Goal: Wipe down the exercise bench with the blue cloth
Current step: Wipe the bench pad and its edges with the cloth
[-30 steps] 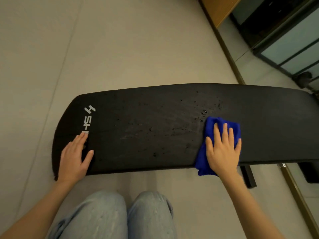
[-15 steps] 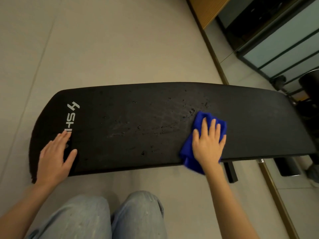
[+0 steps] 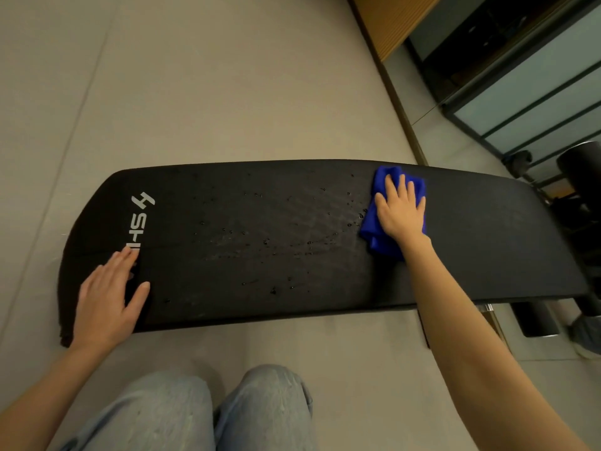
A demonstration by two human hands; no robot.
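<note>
Right hand (image 3: 401, 213), fingers (image 3: 402, 187) spread flat, presses blue cloth (image 3: 377, 236) onto the bench (image 3: 260, 229).

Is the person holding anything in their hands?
Nothing is gripped. The right hand lies flat on the middle of the blue cloth, pressing it on the bench. The left hand rests bare.

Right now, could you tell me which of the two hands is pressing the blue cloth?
The right hand, flat on the blue cloth near the bench's far edge. The left hand rests bare beside the logo.

Bare forearms; faded light-blue jeans (image 3: 208, 415) (seemingly denim).
</note>
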